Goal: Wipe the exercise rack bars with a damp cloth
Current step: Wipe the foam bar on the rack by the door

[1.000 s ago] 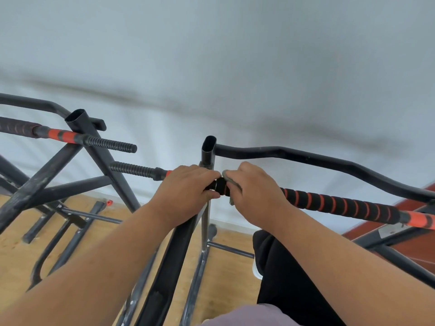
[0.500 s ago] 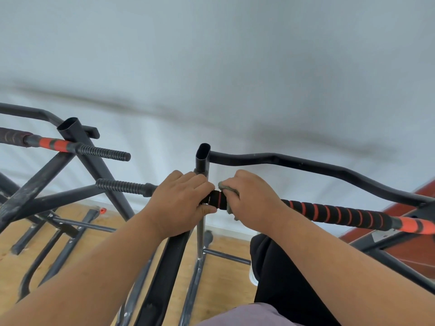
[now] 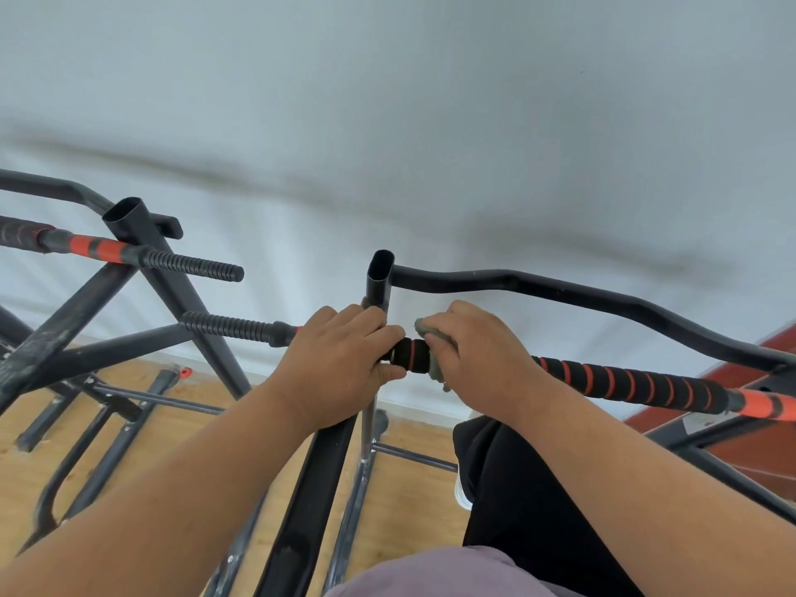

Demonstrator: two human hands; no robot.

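Black tubular steel exercise rack [image 3: 172,295] over wood floor, pale wall behind. Black foam-wrapped horizontal bar with orange spiral stripes [image 3: 624,383] crossing centre to right, meeting open-topped black upright post [image 3: 380,273]. Left hand [image 3: 340,364] curled around bar at post junction, gripping it. Right hand [image 3: 482,353] just beside, fingers wrapped over small grey damp cloth [image 3: 435,372], pressing it round the foam grip. Short stretch of grip exposed between hands.

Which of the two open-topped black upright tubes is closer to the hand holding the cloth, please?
The middle upright tube, just behind the hands; the right hand grips the cloth beside it, while the slanted tube stands far left.
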